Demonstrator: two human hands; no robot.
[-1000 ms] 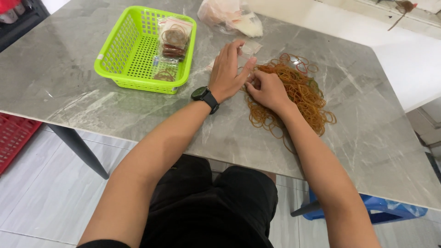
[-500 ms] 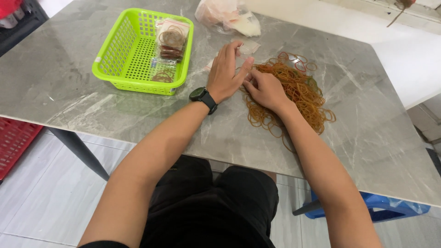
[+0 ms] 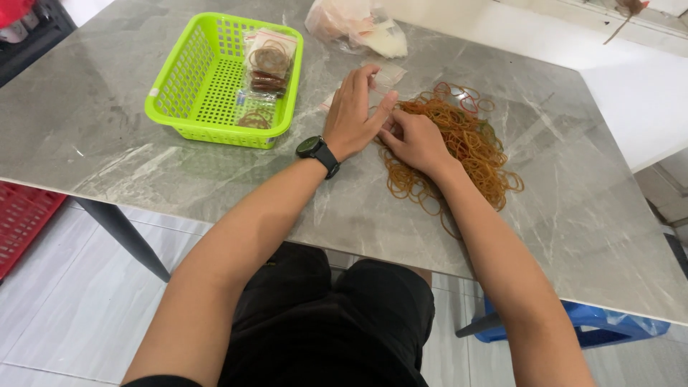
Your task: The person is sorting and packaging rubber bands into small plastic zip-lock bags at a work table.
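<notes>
A loose heap of orange-brown rubber bands (image 3: 469,143) lies on the grey marble table (image 3: 107,136). My right hand (image 3: 416,140) rests on the heap's left edge, fingers curled over some bands. My left hand (image 3: 355,115), with a black watch on the wrist, lies flat beside it, fingertips touching the right hand and a small clear plastic bag (image 3: 387,75). What the fingers pinch between them is hidden.
A lime green plastic basket (image 3: 193,89) holding small clear bags of rubber bands stands to the left. A crumpled plastic bag (image 3: 355,25) lies at the far edge. A red crate (image 3: 21,222) and a blue stool (image 3: 595,322) stand on the tiled floor.
Both hands stay together at the heap's left edge, with only small finger movements. The view has shifted slightly.
</notes>
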